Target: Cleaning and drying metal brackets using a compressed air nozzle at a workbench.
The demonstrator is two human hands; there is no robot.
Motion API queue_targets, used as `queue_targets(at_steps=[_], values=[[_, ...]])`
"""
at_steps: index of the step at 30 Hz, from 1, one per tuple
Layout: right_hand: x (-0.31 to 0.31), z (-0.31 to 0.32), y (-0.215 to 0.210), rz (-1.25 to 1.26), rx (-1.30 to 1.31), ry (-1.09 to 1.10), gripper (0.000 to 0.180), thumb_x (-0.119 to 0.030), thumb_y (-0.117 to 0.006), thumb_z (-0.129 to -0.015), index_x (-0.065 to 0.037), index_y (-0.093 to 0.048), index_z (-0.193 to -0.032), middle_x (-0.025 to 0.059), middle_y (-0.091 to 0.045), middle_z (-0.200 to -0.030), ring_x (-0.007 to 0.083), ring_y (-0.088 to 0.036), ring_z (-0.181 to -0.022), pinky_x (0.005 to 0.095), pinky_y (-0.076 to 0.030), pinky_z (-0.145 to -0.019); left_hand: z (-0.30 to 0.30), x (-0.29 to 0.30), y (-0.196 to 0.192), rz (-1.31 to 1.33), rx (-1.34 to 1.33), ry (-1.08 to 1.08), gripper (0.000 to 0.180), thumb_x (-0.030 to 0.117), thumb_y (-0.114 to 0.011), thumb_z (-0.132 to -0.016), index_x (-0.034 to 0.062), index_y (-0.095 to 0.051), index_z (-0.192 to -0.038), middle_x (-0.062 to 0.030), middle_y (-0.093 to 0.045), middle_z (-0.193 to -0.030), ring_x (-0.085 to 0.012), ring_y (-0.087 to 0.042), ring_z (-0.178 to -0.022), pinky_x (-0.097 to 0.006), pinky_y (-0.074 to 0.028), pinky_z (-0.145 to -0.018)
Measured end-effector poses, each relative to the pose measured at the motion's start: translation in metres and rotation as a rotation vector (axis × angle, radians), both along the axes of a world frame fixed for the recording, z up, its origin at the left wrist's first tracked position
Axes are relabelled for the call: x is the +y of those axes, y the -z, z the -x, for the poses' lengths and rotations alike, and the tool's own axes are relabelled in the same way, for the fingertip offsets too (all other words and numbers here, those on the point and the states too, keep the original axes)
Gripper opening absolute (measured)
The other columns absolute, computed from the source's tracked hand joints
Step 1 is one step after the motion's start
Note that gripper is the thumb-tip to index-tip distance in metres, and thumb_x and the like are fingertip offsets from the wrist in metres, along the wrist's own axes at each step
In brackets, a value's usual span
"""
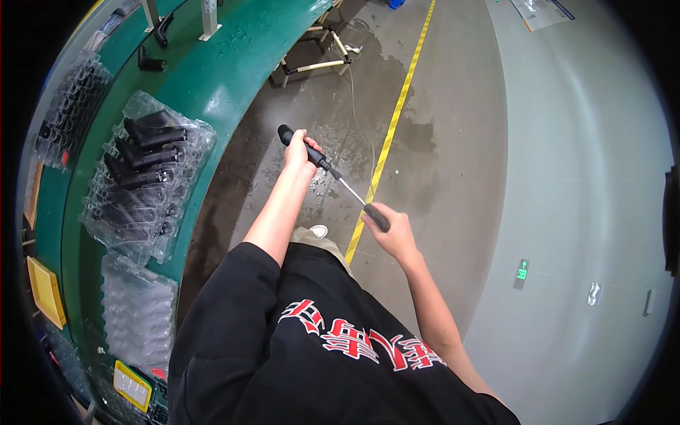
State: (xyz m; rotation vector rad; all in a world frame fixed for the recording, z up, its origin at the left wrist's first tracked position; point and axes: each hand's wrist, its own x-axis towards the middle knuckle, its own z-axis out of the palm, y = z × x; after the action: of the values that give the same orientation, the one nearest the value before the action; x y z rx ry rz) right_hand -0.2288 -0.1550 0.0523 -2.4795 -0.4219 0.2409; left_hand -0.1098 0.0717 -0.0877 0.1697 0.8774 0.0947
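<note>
My left hand [297,154] is closed around a black angled handle-like part [316,156], its thick rounded end pointing up and left. In my right hand [397,232] I grip the dark handle of a screwdriver [352,191]. Its metal shaft runs up and left to the narrow end of the black part. Whether the tip sits inside that end is too small to tell. Both hands are over the floor, beside the green bench. Similar black parts [156,134] lie in clear plastic trays on the bench at my left.
The green bench [219,88] curves along the left. It bears stacked clear trays [138,308], loose black parts [151,61], a yellow tray [46,292] and a yellow-framed card [132,386]. Beyond it stands a pipe frame [319,66]. A yellow striped line [400,106] crosses the wet-looking floor; a pale wall [567,177] rises right.
</note>
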Motion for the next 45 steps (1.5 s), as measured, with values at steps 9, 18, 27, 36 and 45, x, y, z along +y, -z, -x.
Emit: queue_targets(at_steps=[9,18,27,36,45], values=[[0.002,-0.003,0.006,0.040,0.039,-0.001,0.024,-0.018,-0.074,-0.081,-0.009,-0.069,-0.103,0.0071,-0.068,-0.071,0.0284,-0.055,-0.056,0.0357,-0.046,-0.058,0.002,0.002,0.027,-0.183,-0.062,0.067,0.024,0.026,-0.056,-0.088,0.0081,-0.056,-0.073,-0.0055,-0.053,-0.057,-0.0174,-0.052,-0.051,-0.029,-0.045,-0.050],[0.010,0.016,0.008,0.099,0.048,0.027,0.025,-0.024,-0.073,-0.081,-0.014,-0.071,-0.103,0.0070,-0.072,-0.076,0.0340,-0.065,-0.065,0.0383,-0.051,-0.060,-0.006,0.016,0.065,-0.330,-0.177,0.083,0.031,0.037,-0.062,-0.088,0.0107,-0.054,-0.073,-0.0039,-0.051,-0.057,-0.0163,-0.050,-0.049,-0.029,-0.043,-0.047],[0.019,0.023,0.012,0.040,0.041,0.007,0.022,-0.024,-0.072,-0.081,-0.011,-0.071,-0.099,0.0080,-0.071,-0.074,0.0332,-0.065,-0.063,0.0380,-0.050,-0.059,0.008,0.019,0.110,-0.160,0.015,0.156,0.040,0.048,-0.067,-0.087,0.0136,-0.052,-0.074,-0.0020,-0.050,-0.057,-0.0151,-0.048,-0.047,-0.029,-0.041,-0.044],[0.025,0.017,0.015,0.078,0.125,-0.034,0.022,-0.025,-0.070,-0.084,-0.011,-0.070,-0.101,0.0065,-0.067,-0.072,0.0300,-0.061,-0.061,0.0376,-0.048,-0.059,0.042,0.027,0.038,-0.149,-0.090,0.347,0.080,0.090,-0.033,-0.081,0.0124,-0.050,-0.067,-0.0049,-0.046,-0.051,-0.0221,-0.046,-0.040,-0.036,-0.042,-0.042],[0.035,0.004,0.018,0.173,0.210,0.060,0.023,-0.028,-0.069,-0.084,-0.013,-0.071,-0.101,0.0091,-0.070,-0.075,0.0348,-0.063,-0.064,0.0416,-0.049,-0.060,0.047,0.014,0.031,-0.310,-0.083,0.440,0.053,0.061,-0.053,-0.092,0.0087,-0.055,-0.084,-0.0059,-0.058,-0.065,-0.0179,-0.057,-0.051,-0.030,-0.046,-0.048]])
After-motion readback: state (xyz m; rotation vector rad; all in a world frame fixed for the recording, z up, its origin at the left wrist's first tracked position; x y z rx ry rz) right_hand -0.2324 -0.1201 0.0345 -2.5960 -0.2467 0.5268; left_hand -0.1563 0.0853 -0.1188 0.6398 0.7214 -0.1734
